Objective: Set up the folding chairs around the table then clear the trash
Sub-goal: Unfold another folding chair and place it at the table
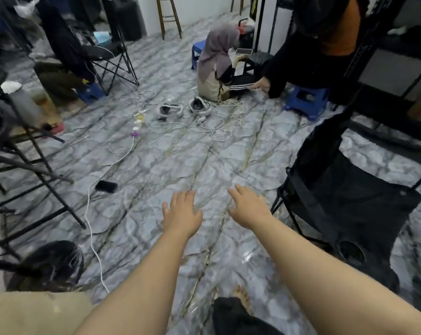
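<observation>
My left hand (181, 213) and my right hand (249, 206) stretch out over the marble-patterned floor, palms down, fingers spread, holding nothing. A black folding camp chair (345, 204) stands unfolded just right of my right hand, its frame about a hand's width away. Another black folding chair (108, 54) stands unfolded at the back left with dark clothing draped on it. At the left edge are the black legs of more folding furniture (35, 170). A tan table corner (30, 313) shows at the bottom left.
A person in a grey headscarf (219, 61) sits on the floor; another in black (308, 52) bends over a blue stool (306, 100). White cables (93, 228), a phone (106, 186) and headsets (199, 106) lie on the floor. A black fan (52, 264) is at lower left.
</observation>
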`<state>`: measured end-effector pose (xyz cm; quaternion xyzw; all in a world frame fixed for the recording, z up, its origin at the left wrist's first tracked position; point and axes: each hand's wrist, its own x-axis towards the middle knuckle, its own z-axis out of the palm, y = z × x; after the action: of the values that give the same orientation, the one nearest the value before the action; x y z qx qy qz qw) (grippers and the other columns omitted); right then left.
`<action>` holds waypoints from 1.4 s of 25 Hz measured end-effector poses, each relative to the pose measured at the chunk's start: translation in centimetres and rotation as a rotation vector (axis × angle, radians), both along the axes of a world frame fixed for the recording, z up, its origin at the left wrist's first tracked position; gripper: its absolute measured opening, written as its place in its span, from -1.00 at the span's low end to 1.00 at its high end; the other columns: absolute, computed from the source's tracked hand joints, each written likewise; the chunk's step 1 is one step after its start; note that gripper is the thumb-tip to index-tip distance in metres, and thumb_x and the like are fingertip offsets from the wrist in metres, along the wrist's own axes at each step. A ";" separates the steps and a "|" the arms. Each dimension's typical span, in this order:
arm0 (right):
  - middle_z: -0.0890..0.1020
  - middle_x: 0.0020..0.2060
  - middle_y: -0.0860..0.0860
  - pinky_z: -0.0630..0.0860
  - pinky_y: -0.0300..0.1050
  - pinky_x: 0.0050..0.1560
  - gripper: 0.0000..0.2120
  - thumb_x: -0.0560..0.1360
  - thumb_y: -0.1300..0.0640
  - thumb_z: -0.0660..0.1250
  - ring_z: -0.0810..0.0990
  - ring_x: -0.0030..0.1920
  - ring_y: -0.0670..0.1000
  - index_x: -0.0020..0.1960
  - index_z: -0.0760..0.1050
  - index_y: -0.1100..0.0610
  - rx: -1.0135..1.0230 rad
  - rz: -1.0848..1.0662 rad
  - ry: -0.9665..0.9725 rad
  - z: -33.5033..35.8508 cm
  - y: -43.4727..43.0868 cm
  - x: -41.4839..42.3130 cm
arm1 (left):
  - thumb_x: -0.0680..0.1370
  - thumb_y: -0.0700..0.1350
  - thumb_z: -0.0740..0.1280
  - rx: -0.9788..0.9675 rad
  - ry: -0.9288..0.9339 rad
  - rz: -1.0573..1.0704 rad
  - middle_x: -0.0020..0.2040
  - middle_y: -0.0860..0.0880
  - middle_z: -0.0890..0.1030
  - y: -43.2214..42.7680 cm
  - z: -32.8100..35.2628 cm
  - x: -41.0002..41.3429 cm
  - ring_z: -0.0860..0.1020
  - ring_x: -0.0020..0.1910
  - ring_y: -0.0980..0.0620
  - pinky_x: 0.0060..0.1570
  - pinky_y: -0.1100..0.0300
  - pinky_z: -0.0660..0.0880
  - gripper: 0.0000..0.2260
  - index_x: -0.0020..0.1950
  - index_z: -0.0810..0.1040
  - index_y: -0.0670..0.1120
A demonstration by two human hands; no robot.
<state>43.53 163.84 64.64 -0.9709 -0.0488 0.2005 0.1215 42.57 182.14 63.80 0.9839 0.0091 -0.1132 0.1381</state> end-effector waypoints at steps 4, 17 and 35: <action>0.02 0.54 0.00 0.13 0.19 0.43 -0.44 0.59 -0.08 0.10 0.01 0.52 0.07 0.51 0.01 0.02 -0.014 -0.020 0.014 0.3 -1.0 11.6 | 0.56 0.04 0.14 -0.019 -0.031 -0.008 0.50 -0.02 0.21 -1.2 0.6 11.8 0.10 0.50 -0.06 0.46 -0.20 -0.01 -0.50 0.48 0.13 0.00; 0.06 0.53 -0.03 0.18 0.12 0.43 -0.44 0.57 -0.06 0.12 0.10 0.49 0.05 0.50 0.00 -0.04 0.093 -0.567 0.037 -1.5 -10.2 41.1 | 0.57 0.04 0.15 -0.023 -0.062 -0.565 0.50 0.00 0.19 -11.5 -0.6 52.0 0.07 0.50 -0.04 0.46 -0.17 0.03 -0.54 0.46 0.17 0.05; 0.00 0.54 -0.06 0.13 0.07 0.44 -0.40 0.57 -0.07 0.13 0.00 0.52 0.01 0.52 -0.06 -0.05 0.025 -1.514 -0.055 -2.1 -37.1 52.1 | 0.57 0.10 0.11 -0.126 -0.057 -1.683 0.54 0.05 0.13 -55.5 -1.4 72.5 -0.03 0.54 -0.01 0.47 -0.13 -0.10 -0.48 0.51 0.08 0.05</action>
<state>95.59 126.77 62.55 -0.7425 0.6259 0.0374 0.2357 115.07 126.67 62.36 0.6555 -0.7368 -0.1537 0.0624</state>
